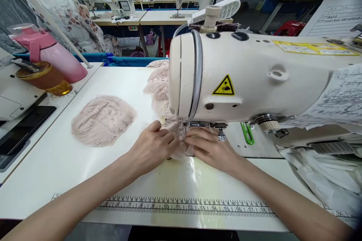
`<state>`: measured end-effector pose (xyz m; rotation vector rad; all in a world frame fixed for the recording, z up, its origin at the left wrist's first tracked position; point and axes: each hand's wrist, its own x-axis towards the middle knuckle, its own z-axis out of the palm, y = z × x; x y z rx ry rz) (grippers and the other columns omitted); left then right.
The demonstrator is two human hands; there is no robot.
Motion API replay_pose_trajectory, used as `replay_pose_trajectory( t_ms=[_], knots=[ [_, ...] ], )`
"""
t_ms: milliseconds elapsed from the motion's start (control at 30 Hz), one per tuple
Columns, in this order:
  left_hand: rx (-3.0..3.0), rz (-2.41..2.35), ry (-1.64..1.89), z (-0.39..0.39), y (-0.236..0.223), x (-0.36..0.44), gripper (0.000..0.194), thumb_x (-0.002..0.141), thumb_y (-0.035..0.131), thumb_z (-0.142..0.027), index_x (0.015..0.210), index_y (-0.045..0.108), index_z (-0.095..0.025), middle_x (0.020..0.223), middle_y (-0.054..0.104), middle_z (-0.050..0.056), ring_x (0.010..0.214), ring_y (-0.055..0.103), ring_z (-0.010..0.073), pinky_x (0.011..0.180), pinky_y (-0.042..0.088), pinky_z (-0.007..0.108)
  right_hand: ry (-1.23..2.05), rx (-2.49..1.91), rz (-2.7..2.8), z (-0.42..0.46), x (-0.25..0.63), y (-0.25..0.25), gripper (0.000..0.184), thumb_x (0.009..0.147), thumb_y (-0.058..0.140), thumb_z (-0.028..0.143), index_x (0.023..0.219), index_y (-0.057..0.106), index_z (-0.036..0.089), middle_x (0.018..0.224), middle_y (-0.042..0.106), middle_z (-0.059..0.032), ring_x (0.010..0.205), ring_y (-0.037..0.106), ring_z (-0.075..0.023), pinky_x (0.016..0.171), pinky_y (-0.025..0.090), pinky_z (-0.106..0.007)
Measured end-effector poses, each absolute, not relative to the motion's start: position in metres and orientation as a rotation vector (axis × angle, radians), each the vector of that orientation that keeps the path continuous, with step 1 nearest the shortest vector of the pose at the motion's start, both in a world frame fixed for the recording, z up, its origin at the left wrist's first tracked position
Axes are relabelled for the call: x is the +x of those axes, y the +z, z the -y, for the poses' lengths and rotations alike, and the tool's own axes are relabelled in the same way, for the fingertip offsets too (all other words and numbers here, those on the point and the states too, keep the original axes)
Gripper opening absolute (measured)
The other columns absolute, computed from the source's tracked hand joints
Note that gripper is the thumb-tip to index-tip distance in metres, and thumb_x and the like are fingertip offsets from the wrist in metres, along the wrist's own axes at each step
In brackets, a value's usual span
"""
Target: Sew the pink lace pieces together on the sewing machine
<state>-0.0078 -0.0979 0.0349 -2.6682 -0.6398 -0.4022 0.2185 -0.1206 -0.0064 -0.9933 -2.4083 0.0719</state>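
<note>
Right under the head of the sewing machine [254, 79], both hands press a small piece of pink lace [181, 135] flat on the counter [56, 158]. The left hand [152, 147] lies palm down with fingers bent, pinning the lace from the left; the right hand [210, 148] does the same from the right, its fingertips touching the cloth just in front of the presser foot [205, 125]. Neither hand is clenched — both are pressing, not gripping.

The chief risk, as I judge it, is the fingers: they sit very near the foot and needle, and a slip forward would bring them under it. The yellow warning sticker [224, 86] marks just that hazard. Lace is also loose and open, so uneven pressure from the two hands could let it pucker or skew off line.

The piece is mostly hidden by the hands, so its long axis is hard to tell; what shows seems to run away from the person, joining more lace [158, 86] heaped behind the machine's head. A second, rounded lace piece [103, 120] lies well apart to the left, and a pink bottle [56, 56] stands farther left.
</note>
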Motion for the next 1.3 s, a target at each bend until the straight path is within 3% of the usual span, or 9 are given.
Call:
replay_pose_trajectory(
  t_ms=[133,233,333,400,467,733,1133,1300],
  knots=[
    [-2.623,0.602,-0.514,0.097,0.028,-0.008,0.035,0.086,0.042,0.004,0.063,0.056,-0.018,0.053,0.049,-0.004,0.048,0.037,0.0112,0.06,0.033,0.03,-0.108,-0.967,2.444,0.125,0.216,-0.005,0.021,0.091,0.055,0.013,0.108,0.065,0.019,0.115,0.069,-0.0033,0.106,0.062,-0.0168,0.086,0.051,-0.033],
    [-2.626,0.604,-0.581,0.097,0.026,-0.01,0.031,0.089,0.047,0.0,0.068,0.06,-0.018,0.063,0.059,-0.003,0.059,0.051,0.0117,0.072,0.042,0.032,-0.147,-0.899,2.462,0.124,0.214,-0.002,0.02,0.09,0.053,0.007,0.098,0.067,0.02,0.103,0.072,-0.0006,0.104,0.062,-0.0153,0.084,0.052,-0.03],
    [-2.722,0.606,-0.628,0.097,0.018,-0.009,0.021,0.091,0.049,-0.005,0.09,0.067,-0.017,0.101,0.071,0.004,0.098,0.064,0.0185,0.098,0.044,0.041,-0.164,-0.892,2.466,0.124,0.214,-0.001,0.02,0.09,0.053,0.008,0.098,0.067,0.02,0.097,0.072,-0.001,0.1,0.063,-0.0154,0.082,0.053,-0.03],
    [-2.814,0.629,-0.594,0.096,0.011,-0.009,0.027,0.094,0.046,-0.009,0.114,0.063,-0.014,0.124,0.066,0.008,0.118,0.059,0.0213,0.107,0.042,0.043,-0.144,-0.903,2.462,0.123,0.214,-0.002,0.02,0.089,0.054,0.007,0.097,0.067,0.02,0.094,0.072,-0.0009,0.098,0.063,-0.0156,0.081,0.052,-0.03],
    [-2.89,0.66,-0.538,0.095,0.004,-0.008,0.037,0.095,0.041,-0.01,0.131,0.054,-0.011,0.134,0.059,0.011,0.125,0.055,0.0215,0.109,0.043,0.042,-0.111,-0.906,2.454,0.123,0.214,-0.003,0.021,0.089,0.054,0.006,0.095,0.067,0.022,0.092,0.072,-0.0006,0.095,0.064,-0.0152,0.081,0.052,-0.03],
    [-2.943,0.737,-0.446,0.096,0.0,-0.006,0.044,0.093,0.039,-0.008,0.135,0.051,-0.009,0.139,0.054,0.012,0.13,0.051,0.0232,0.11,0.045,0.043,-0.113,-0.912,2.474,0.121,0.212,-0.005,0.02,0.09,0.051,0.005,0.092,0.065,0.019,0.087,0.07,0.0012,0.088,0.063,-0.0123,0.081,0.051,-0.025],
    [-3.034,0.706,-0.396,0.087,0.002,-0.015,0.048,0.092,0.045,-0.019,0.139,0.047,-0.011,0.14,0.053,0.011,0.132,0.049,0.0238,0.11,0.044,0.042,-0.117,-0.951,2.453,0.125,0.204,-0.017,0.024,0.09,0.051,0.007,0.097,0.068,0.023,0.089,0.072,0.0001,0.091,0.061,-0.0144,0.084,0.049,-0.031],
    [-3.04,0.673,-0.415,0.083,0.002,-0.017,0.052,0.085,0.045,-0.013,0.137,0.048,-0.009,0.139,0.054,0.012,0.131,0.05,0.0237,0.11,0.044,0.042,-0.133,-0.944,2.413,0.126,0.2,-0.021,0.022,0.09,0.053,0.007,0.095,0.068,0.022,0.088,0.071,-0.0001,0.094,0.06,-0.0152,0.083,0.048,-0.031]
  ],
)
